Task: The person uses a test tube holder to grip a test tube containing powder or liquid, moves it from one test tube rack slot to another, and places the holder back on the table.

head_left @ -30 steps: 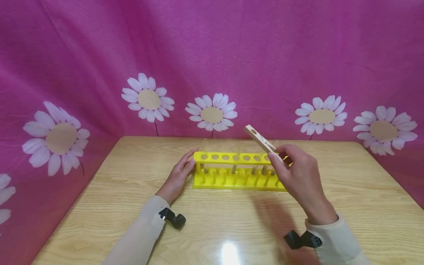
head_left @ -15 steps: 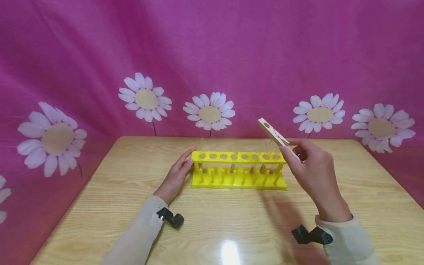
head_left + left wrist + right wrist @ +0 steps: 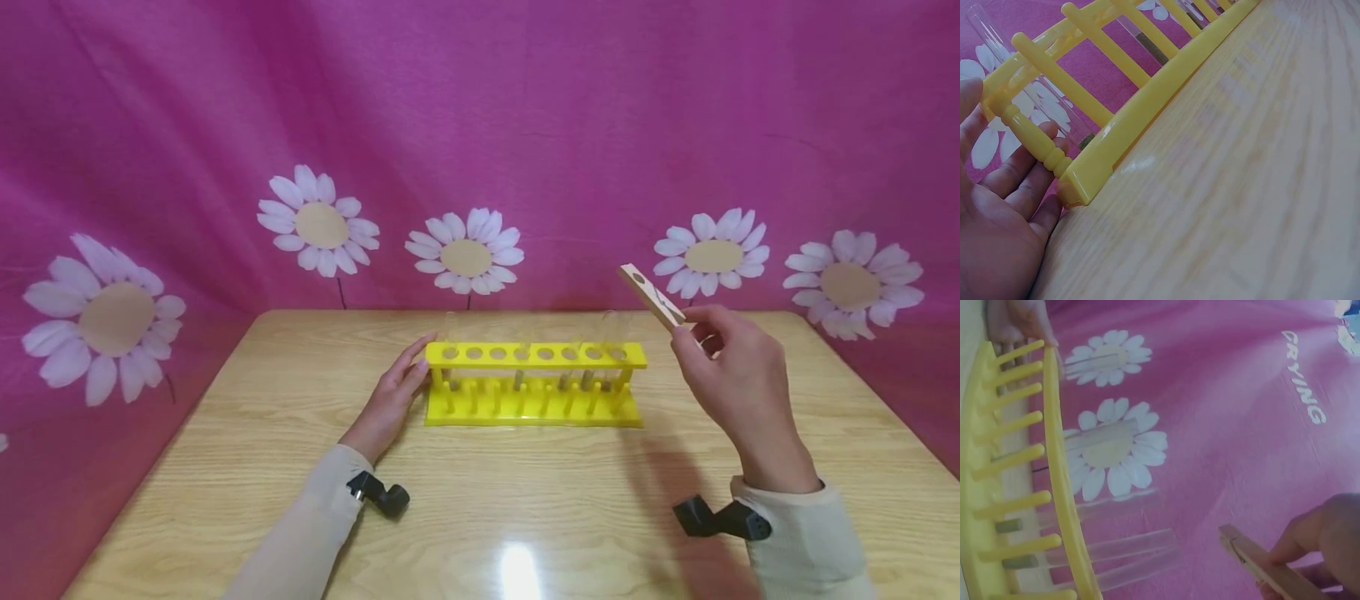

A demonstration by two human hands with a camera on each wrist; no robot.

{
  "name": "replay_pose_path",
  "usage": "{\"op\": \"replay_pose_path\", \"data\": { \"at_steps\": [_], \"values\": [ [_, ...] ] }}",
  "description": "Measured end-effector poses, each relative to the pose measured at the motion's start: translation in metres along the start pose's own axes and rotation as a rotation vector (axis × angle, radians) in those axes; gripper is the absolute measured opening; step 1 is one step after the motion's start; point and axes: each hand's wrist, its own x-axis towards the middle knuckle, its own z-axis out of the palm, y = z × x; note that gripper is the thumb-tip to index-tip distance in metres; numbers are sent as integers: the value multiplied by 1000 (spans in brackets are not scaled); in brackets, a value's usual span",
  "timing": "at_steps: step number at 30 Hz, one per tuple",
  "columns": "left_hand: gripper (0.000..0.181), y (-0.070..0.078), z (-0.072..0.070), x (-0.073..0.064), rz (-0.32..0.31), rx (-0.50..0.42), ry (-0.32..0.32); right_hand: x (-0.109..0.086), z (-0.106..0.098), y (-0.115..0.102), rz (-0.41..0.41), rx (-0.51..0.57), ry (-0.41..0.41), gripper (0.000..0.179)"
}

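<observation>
A yellow test tube rack (image 3: pixel 536 356) stands upright on the table. Several clear test tubes (image 3: pixel 1147 40) sit in its holes, with dark grey material at the bottom of each one I can make out. At the rack's left end, my left hand (image 3: pixel 386 408) holds the side post, its fingers (image 3: pixel 1022 178) behind the post and the thumb by the top bar. Off to the right of the rack and raised above the table, my right hand (image 3: pixel 738 383) pinches a wooden test tube holder (image 3: pixel 652 298) by its handle. The holder's tip (image 3: pixel 1227 532) points up and left, with no tube in it.
A pale wood-grain table (image 3: pixel 465 500) lies under everything. Behind it and at both sides hangs a magenta cloth (image 3: pixel 480 108) printed with white daisies. Black wrist cameras (image 3: pixel 378 493) are strapped to both sleeves.
My right hand has moved right with the wooden test tube holder, away from the rack, whose right end now shows fully. My left hand keeps its hold on the rack's left end.
</observation>
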Motion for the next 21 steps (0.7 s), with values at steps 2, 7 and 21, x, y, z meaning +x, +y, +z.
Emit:
{"op": "replay_pose_path", "data": {
  "at_steps": [2, 7, 21],
  "values": [
    [48, 0, 0, 0, -2, -1, 1, 2, -2, 3, 28, -19, -24, 36],
    [49, -1, -1, 1, -6, -16, -6, 5, -4, 9, 110, -54, -96, 36],
    [53, -1, -1, 1, 1, -17, -17, 13, -2, 29, 155, -146, -207, 33]
  ]
}}
